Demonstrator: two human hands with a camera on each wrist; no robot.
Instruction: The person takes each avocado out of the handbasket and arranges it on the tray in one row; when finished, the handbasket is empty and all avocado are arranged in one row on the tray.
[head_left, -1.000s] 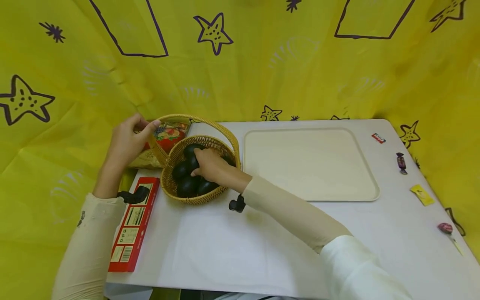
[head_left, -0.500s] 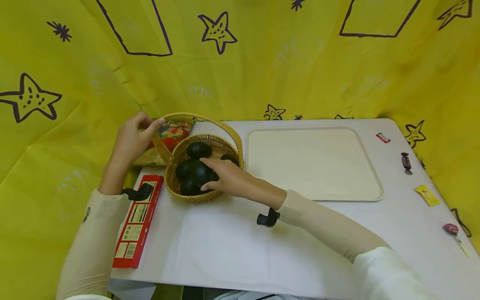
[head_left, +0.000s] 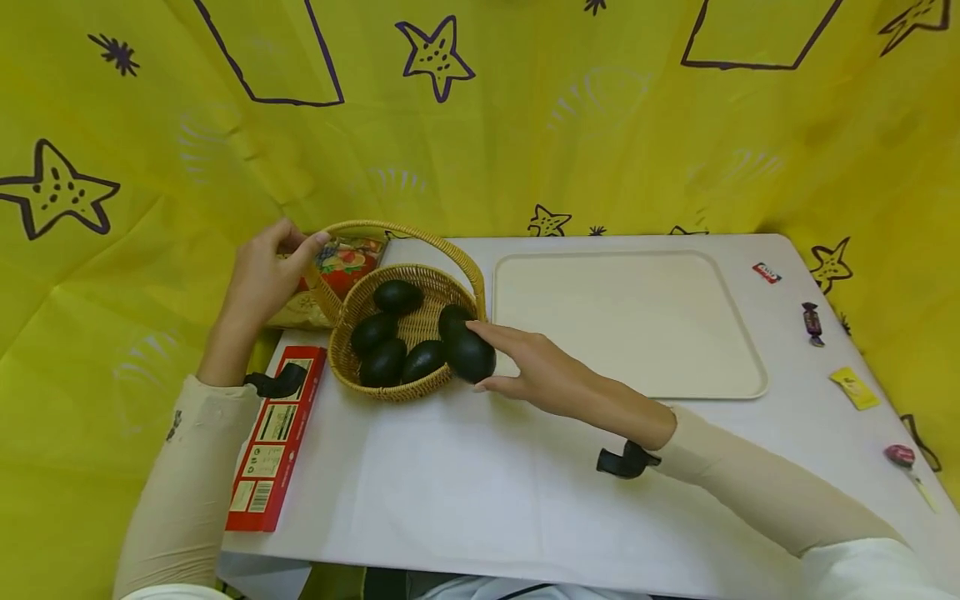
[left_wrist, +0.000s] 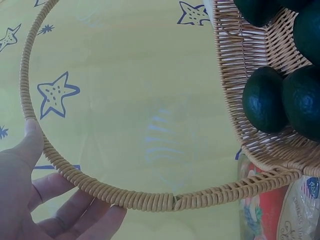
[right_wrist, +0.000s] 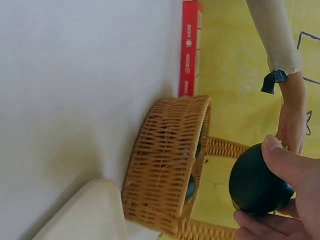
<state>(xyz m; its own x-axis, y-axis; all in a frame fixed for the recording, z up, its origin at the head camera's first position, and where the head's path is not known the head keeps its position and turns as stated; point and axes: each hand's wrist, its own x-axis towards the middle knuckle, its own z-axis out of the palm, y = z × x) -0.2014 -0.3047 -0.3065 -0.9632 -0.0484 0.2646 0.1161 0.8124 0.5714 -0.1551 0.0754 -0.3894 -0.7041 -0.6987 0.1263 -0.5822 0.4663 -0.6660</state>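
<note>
A: Quick, hands?
B: Apart. Left hand (head_left: 264,271), left of centre in the head frame, has thumb and fingers pinched on the handle (head_left: 420,234). Right hand (head_left: 555,373), just right of centre, is clamped round a dark avocado (head_left: 471,357).
A: Where's that avocado exactly?
B: Mid-frame, in front of the right rim of the basket (head_left: 422,323). The right wrist view, lower right, shows a gap between it and the wicker.
A: Progress?
B: One lifted out. I count five other avocados (head_left: 398,297) left inside, though the one behind the held fruit is partly hidden, so call it probable. I'd judge it early; most are left.
A: Surroundings?
B: Cream tray (head_left: 630,325) right of centre, red box (head_left: 279,450) lower left.
</note>
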